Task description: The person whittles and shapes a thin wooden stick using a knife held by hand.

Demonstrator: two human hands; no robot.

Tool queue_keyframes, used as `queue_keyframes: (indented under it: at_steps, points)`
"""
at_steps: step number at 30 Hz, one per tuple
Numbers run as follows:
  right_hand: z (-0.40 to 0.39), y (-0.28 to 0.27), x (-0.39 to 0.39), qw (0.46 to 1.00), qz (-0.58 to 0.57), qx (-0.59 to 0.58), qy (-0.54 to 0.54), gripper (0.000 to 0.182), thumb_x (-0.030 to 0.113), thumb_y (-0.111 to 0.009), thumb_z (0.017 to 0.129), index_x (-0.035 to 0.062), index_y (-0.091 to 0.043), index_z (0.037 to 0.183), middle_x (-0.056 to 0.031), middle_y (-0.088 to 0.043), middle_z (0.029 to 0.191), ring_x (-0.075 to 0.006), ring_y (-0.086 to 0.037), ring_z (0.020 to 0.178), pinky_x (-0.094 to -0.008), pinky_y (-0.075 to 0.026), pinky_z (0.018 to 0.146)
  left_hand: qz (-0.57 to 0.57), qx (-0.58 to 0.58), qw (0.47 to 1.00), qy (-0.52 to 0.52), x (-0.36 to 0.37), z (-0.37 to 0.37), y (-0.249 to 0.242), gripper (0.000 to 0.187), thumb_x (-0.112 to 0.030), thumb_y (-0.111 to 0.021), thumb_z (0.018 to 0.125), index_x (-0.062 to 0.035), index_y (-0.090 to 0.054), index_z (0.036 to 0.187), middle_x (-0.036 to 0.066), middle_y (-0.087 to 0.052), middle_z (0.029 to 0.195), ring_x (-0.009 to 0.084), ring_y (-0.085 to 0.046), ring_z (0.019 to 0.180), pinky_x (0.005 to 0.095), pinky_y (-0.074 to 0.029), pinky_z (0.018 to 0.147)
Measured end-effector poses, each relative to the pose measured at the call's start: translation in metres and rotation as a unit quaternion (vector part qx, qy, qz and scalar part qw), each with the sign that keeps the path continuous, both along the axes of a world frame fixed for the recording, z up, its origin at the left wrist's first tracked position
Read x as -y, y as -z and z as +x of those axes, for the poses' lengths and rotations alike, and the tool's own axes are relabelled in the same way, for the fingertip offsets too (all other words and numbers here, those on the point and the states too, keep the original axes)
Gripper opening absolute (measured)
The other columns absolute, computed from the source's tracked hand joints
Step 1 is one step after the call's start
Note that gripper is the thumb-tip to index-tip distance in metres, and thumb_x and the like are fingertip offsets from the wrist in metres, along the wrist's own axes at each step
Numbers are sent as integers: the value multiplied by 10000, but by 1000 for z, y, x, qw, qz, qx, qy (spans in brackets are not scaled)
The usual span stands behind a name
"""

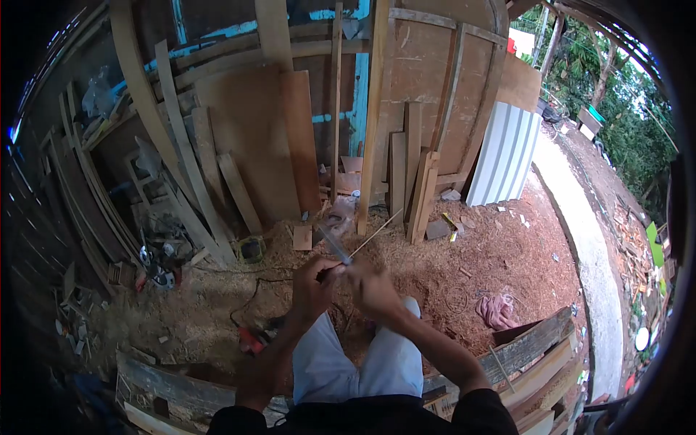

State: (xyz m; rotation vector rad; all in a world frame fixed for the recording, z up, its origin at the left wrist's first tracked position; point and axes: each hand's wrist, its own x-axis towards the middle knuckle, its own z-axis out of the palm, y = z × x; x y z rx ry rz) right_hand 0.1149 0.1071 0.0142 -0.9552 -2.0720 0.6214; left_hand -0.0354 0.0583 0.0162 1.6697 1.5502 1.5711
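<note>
In front of my knees, my left hand (313,286) is closed, with a thin wooden stick (380,228) running from its fingertips up to the right. Close beside it, my right hand (373,291) is smeared by motion but looks wrapped round the handle end of a knife (333,243). The pale blade points up and to the left. Blade and stick cross near my fingertips; whether they touch is hard to make out. Both of my hands hide the lower ends of what they hold.
Planks (299,138) and boards lean on the wall ahead. Sawdust and shavings (493,246) cover the ground. A circular saw (161,272) lies left, a pink cloth (497,312) right. Stacked timber (529,355) flanks my seat. White corrugated sheets (504,156) stand at right.
</note>
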Motion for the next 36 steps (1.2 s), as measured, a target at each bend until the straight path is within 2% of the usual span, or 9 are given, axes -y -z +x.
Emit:
queue_keyframes:
  at_steps: [3, 5, 8, 12, 15, 17, 23, 26, 36]
  points:
    - [0, -4, -4, 994, 95, -32, -42, 180, 164, -384, 932, 17, -456, 855, -184, -529, 614, -384, -541, 529, -445, -427, 502, 10, 7, 1000, -10, 1, 0, -2, 76, -74, -658, 783, -8, -641, 817, 39, -568, 678, 63, -483, 590, 229, -391, 528]
    - [5, -36, 0, 982, -151, -42, 103, 222, 200, -373, 951, 16, -457, 860, -179, -522, 580, -385, -540, 519, -450, -421, 497, 4, 7, 1000, -4, 4, 1, -6, 72, -72, -655, 787, -8, -641, 817, 40, -569, 679, 64, -484, 589, 230, -390, 526]
    - [14, -22, -7, 988, -138, 45, 47, 227, 228, -406, 948, 9, -454, 912, -209, -544, 608, -437, -557, 583, -497, -421, 532, -40, 30, 999, 7, 8, -10, 9, 74, -62, -655, 787, -4, -636, 829, 72, -592, 719, 104, -535, 619, 251, -420, 551]
    - [17, -22, -11, 987, -124, -54, 87, 219, 230, -412, 946, 14, -440, 924, -222, -533, 605, -448, -543, 575, -509, -406, 517, -50, 22, 998, 30, 8, 1, -10, 80, -48, -649, 790, 3, -631, 848, 94, -607, 747, 125, -569, 637, 263, -443, 571]
    - [8, 2, -3, 997, 28, 5, -68, 206, 198, -375, 954, 17, -454, 900, -180, -503, 566, -368, -556, 529, -439, -417, 488, -19, 39, 998, 40, -5, 0, 2, 84, -54, -655, 790, 5, -630, 844, 95, -612, 743, 128, -577, 633, 261, -447, 570]
    - [16, -20, -4, 992, -117, -19, 44, 214, 203, -373, 953, 13, -460, 906, -194, -494, 575, -378, -548, 525, -448, -415, 485, -23, 29, 998, 43, -2, 2, -3, 83, -56, -654, 792, 5, -631, 844, 95, -615, 740, 129, -582, 633, 261, -449, 570]
    - [26, -37, 1, 978, -207, 19, 19, 131, 97, -418, 887, 5, -459, 971, -205, -549, 652, -367, -574, 568, -454, -434, 510, -60, 34, 997, 35, 10, -4, 0, 93, -92, -651, 813, -3, -639, 836, 47, -616, 719, 63, -531, 625, 232, -427, 562]
    - [13, -2, -1, 996, -74, 33, 33, 121, 106, -427, 877, 14, -457, 949, -203, -554, 664, -364, -574, 565, -439, -443, 521, -71, 48, 996, 28, 5, 1, -1, 89, -90, -654, 810, -6, -637, 833, 43, -611, 711, 64, -524, 617, 232, -425, 559]
    - [19, -19, -8, 984, -173, 9, 43, 124, 117, -421, 883, 13, -456, 940, -229, -551, 686, -402, -571, 615, -480, -425, 546, -61, 60, 996, 31, 0, -2, 3, 92, -86, -657, 806, -4, -625, 829, 30, -573, 669, 62, -508, 602, 235, -410, 543]
